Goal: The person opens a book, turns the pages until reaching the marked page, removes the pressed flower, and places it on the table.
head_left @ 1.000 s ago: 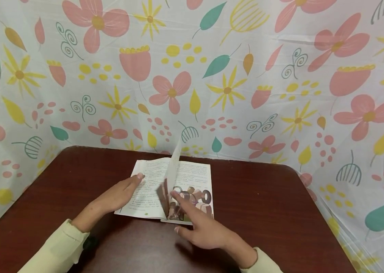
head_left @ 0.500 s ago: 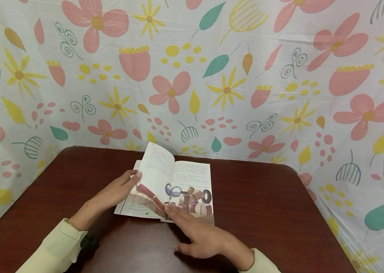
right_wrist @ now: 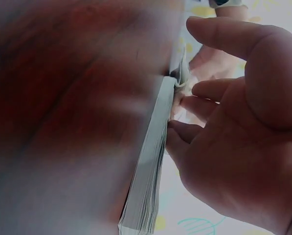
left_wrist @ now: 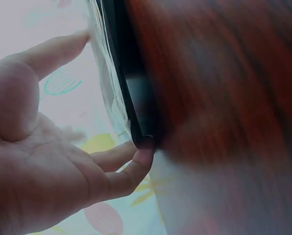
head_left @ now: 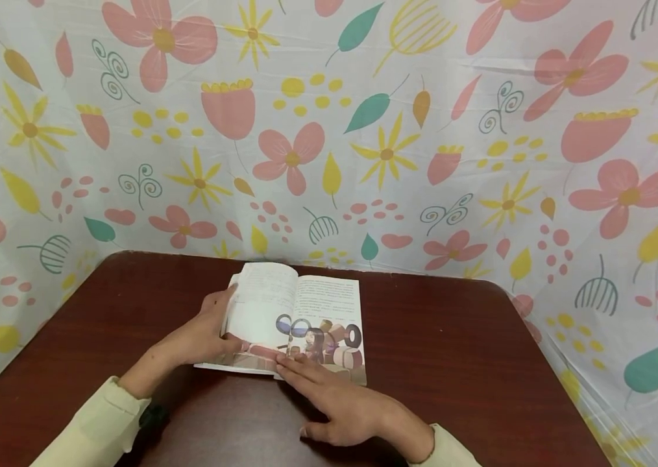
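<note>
- Book (head_left: pixel 294 316) lies spread face-up on the bench (head_left: pixel 451 350), between the hands and reaching out beyond both.
- Left hand (head_left: pixel 203 331): thumb and fingers spread apart along the outer edge of the left page (head_left: pixel 261 295). Thumb rests on the lower part of the page, fingertips at the edge farther out. No clear pinch; can't tell how hard it presses.
- Right hand (head_left: pixel 346 402): fingers extended, tips on the near end of the spread by the spine; thumb held apart, off the book. Gripping nothing.
- Right page (head_left: pixel 329 295), text over a colour illustration, sits just beyond the right fingers.
- Handling, my read: light softcover. Leaves thin and floppy, easy to crease or tear; the sheen on the left page hints at slick paper. The page block (right_wrist: pixel 148 191) beside the right hand looks thick enough to spring back, so flat fingers near the spine should help.
- Hold: single leaf by its outer edge, left-hand side, light thumb-and-finger pinch. Whole book: support under both halves, never by one leaf.
</note>
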The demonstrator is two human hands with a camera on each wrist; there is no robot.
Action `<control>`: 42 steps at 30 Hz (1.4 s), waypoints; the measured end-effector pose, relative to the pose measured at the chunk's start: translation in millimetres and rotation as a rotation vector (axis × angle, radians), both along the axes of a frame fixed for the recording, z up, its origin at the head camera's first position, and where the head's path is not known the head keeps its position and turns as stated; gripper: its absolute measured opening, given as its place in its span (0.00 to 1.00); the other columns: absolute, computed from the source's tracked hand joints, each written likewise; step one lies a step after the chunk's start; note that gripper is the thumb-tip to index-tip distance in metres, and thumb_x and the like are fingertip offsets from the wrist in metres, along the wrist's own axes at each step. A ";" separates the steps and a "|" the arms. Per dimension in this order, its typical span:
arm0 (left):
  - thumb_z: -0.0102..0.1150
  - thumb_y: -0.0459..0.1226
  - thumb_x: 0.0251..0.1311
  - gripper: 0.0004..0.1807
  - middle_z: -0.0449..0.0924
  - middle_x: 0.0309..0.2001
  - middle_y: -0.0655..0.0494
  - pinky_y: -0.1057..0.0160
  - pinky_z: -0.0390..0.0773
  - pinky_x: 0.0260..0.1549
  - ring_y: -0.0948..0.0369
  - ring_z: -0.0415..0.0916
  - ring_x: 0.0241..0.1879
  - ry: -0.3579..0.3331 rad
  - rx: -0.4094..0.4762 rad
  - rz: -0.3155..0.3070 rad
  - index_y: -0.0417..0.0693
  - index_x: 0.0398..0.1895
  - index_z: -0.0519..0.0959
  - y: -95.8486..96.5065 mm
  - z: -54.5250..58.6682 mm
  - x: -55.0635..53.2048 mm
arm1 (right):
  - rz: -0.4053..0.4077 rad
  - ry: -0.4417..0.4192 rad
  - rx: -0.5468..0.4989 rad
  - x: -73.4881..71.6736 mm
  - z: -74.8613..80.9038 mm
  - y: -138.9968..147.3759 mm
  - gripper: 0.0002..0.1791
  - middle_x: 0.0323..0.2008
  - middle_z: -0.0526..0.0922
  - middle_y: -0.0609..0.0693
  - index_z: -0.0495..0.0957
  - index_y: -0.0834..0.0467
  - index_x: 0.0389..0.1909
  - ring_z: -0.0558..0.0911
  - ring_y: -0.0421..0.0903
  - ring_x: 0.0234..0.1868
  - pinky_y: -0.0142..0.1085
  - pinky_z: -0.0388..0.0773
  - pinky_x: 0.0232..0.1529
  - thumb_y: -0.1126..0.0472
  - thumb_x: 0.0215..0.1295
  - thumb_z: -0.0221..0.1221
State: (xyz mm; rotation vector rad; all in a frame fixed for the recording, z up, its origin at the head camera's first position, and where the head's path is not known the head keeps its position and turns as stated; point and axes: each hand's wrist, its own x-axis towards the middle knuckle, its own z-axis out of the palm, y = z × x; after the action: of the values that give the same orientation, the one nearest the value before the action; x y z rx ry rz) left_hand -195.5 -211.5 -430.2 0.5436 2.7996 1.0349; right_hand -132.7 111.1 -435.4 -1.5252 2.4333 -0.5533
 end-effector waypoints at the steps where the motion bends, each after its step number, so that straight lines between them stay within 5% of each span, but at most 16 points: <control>1: 0.78 0.43 0.59 0.60 0.42 0.79 0.29 0.43 0.74 0.61 0.38 0.62 0.71 0.002 -0.017 -0.019 0.41 0.86 0.48 -0.1 -0.2 1.1 | -0.019 -0.005 0.010 0.0 0.3 0.1 0.51 0.86 0.46 0.55 0.46 0.59 0.86 0.49 0.58 0.85 0.50 0.56 0.80 0.58 0.73 0.67; 6: 0.76 0.44 0.62 0.44 0.39 0.82 0.33 0.28 0.68 0.63 0.33 0.54 0.77 -0.008 -0.101 -0.147 0.53 0.81 0.68 -0.8 1.6 6.3 | -0.195 0.027 0.061 -2.1 3.6 2.5 0.47 0.84 0.55 0.54 0.51 0.57 0.86 0.59 0.51 0.82 0.48 0.63 0.77 0.55 0.74 0.65; 10: 0.75 0.47 0.64 0.42 0.49 0.83 0.38 0.17 0.55 0.62 0.34 0.50 0.80 -0.038 -0.162 -0.181 0.57 0.80 0.70 -0.6 3.2 8.6 | -0.304 0.018 0.058 -8.2 4.3 7.7 0.45 0.83 0.59 0.54 0.55 0.58 0.84 0.63 0.53 0.81 0.51 0.67 0.75 0.55 0.74 0.66; 14: 0.74 0.47 0.64 0.42 0.55 0.82 0.39 0.17 0.55 0.63 0.36 0.50 0.80 -0.033 -0.199 -0.188 0.56 0.81 0.68 -0.5 2.4 8.1 | -0.354 0.030 0.035 -16.0 2.9 13.9 0.43 0.82 0.61 0.54 0.61 0.59 0.82 0.62 0.54 0.81 0.53 0.67 0.74 0.54 0.72 0.68; 21: 0.73 0.48 0.65 0.44 0.54 0.82 0.39 0.19 0.55 0.64 0.37 0.47 0.81 -0.033 -0.219 -0.214 0.57 0.82 0.66 -1.7 -0.1 7.6 | -0.401 0.180 0.066 -29.0 4.3 24.5 0.38 0.78 0.68 0.58 0.75 0.58 0.74 0.70 0.58 0.77 0.52 0.74 0.69 0.51 0.66 0.75; 31: 0.74 0.48 0.64 0.46 0.50 0.84 0.40 0.17 0.50 0.64 0.34 0.42 0.82 -0.065 -0.213 -0.214 0.58 0.83 0.64 -2.4 -0.5 9.5 | -0.415 0.117 0.083 -34.9 10.8 30.5 0.34 0.76 0.71 0.56 0.80 0.54 0.70 0.73 0.56 0.75 0.51 0.78 0.65 0.49 0.64 0.76; 36: 0.74 0.47 0.64 0.46 0.50 0.84 0.40 0.18 0.51 0.65 0.35 0.42 0.82 -0.070 -0.219 -0.215 0.58 0.83 0.63 -1.5 0.0 9.7 | -0.400 0.125 0.082 -36.0 12.3 32.6 0.26 0.74 0.74 0.57 0.84 0.54 0.65 0.75 0.55 0.73 0.50 0.80 0.61 0.54 0.67 0.73; 42: 0.73 0.46 0.65 0.45 0.50 0.84 0.41 0.18 0.51 0.65 0.39 0.43 0.83 -0.077 -0.221 -0.212 0.57 0.84 0.63 -0.6 0.1 10.2 | -0.382 0.158 0.106 -35.2 12.4 31.0 0.30 0.73 0.75 0.58 0.84 0.55 0.65 0.76 0.56 0.72 0.51 0.80 0.62 0.51 0.64 0.76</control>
State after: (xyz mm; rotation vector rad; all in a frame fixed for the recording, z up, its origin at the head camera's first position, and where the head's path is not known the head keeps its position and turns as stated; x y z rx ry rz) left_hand -185.2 -212.1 -430.1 0.7349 2.6711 0.6807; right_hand -167.9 142.1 -423.0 -1.1049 2.8469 -0.3701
